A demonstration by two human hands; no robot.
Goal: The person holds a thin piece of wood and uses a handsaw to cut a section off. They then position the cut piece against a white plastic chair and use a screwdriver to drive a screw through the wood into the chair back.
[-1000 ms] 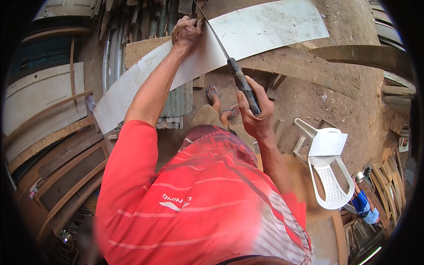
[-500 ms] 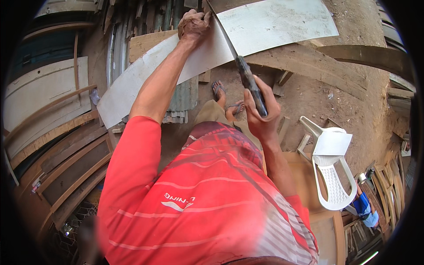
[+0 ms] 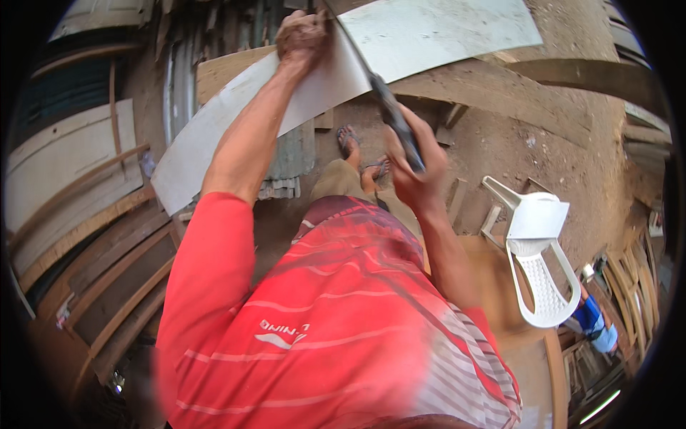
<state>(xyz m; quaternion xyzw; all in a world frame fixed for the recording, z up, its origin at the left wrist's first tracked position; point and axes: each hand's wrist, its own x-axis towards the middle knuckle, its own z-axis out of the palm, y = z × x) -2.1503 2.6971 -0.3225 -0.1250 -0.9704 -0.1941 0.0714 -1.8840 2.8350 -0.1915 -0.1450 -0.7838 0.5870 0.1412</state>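
One long pale sheet (image 3: 443,39) lies over a weathered plank (image 3: 493,91), well apart from a white plastic chair (image 3: 537,218) on the bare ground (image 3: 525,161). Across the sheet slants the thin blade (image 3: 351,44) of a dark-handled tool (image 3: 391,112), its handle wrapped tightly in the fingers of the right hand (image 3: 421,161). Just beside the blade, at the sheet's far edge, the left hand (image 3: 303,36) blurs, fingers curled; whether they grip the sheet, I can't tell.

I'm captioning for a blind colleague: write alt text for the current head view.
The right hand grips a dark-handled long blade slanting across a pale sheet, the left hand near the blade. The person wears a red shirt; a white chair is at right.
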